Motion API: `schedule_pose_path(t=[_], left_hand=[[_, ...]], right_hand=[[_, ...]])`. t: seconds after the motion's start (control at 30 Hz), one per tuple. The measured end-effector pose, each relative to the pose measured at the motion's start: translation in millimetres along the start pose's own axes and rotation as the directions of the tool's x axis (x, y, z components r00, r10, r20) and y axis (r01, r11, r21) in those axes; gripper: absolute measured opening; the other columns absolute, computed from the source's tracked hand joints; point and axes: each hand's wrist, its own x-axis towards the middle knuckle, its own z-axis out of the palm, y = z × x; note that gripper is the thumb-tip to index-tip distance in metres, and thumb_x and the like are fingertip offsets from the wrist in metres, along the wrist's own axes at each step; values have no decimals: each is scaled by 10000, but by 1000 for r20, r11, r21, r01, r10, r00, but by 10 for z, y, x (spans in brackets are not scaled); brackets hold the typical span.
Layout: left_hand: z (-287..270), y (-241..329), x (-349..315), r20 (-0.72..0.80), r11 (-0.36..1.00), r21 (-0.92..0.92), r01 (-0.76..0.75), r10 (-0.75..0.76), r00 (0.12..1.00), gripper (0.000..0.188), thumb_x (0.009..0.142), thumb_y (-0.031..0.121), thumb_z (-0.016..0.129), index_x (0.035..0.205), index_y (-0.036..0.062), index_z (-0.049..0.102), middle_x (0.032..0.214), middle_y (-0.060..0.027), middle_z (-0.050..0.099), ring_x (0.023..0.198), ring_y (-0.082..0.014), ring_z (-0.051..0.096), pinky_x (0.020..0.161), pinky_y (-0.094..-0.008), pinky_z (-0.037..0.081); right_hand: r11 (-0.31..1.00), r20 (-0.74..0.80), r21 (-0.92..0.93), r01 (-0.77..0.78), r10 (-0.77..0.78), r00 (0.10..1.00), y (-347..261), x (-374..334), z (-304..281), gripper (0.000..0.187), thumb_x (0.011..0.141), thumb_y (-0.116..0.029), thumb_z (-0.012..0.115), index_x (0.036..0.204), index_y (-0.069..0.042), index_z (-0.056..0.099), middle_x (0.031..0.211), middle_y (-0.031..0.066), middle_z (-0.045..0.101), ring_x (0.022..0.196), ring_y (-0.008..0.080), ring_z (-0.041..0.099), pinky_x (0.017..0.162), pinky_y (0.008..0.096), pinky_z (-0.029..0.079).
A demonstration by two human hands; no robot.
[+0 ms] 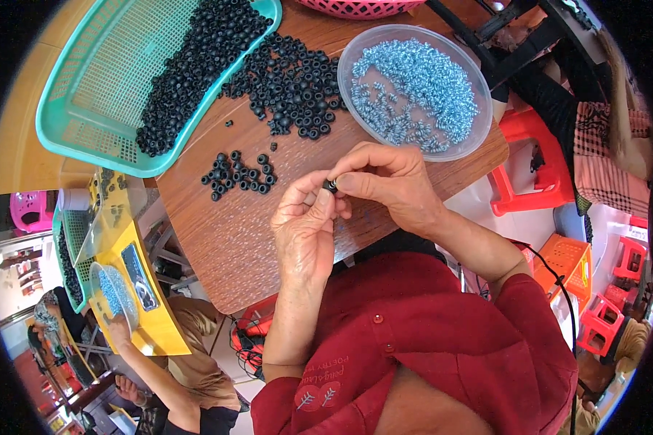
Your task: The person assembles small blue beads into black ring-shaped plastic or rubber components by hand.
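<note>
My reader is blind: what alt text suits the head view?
A person's left hand and right hand hold a small black bead-like piece above a brown table. Beyond them are a turquoise mesh basket of black pieces, loose black pieces on the table, and a clear round tub of small blue pieces.

Two turquoise baskets, two clear tubs, black beads beyond counting

Sm-parts wkshop | wood tbl | teal bskt, blk pcs | co-wkr at blue pcs
</note>
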Motion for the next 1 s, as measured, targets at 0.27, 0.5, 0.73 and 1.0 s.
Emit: schedule_pose_path(t=[0.27,0.5,0.73,1.0], left_hand=[[7,-23,-18,-16,997,40,-67,68,998,211,855,10,630,1055,-36,585,908,-94,638,756,-161,603,684,-287,506],[-70,-83,-32,-27,963,200,-183,192,981,220,842,7,640,1045,-43,571,902,-105,633,758,-191,603,691,-308,499],[-200,-24,-12,-22,979,101,-177,180,983,231,827,7,664,1041,-43,591,900,-98,648,739,-150,605,677,-272,507],[-377,84,-56,-36,992,-30,-119,118,992,205,843,33,651,1027,-35,590,897,-131,649,729,-187,601,660,-302,487]], right_hand=[[993,-5,22,-113,113,994,-32,28,20,102,850,-22,625,920,52,632,764,76,638,647,114,596,581,237,496],[951,-50,-240,-196,190,981,-120,96,82,109,784,9,643,877,57,614,748,86,630,626,125,601,562,247,495],[945,14,-158,-287,293,956,-97,278,139,74,801,-28,661,848,15,623,789,32,625,688,89,596,610,212,476],[-35,503,-851,524,-339,795,344,1016,249,144,655,-9,612,781,-54,664,742,97,531,762,287,495,649,387,417]])
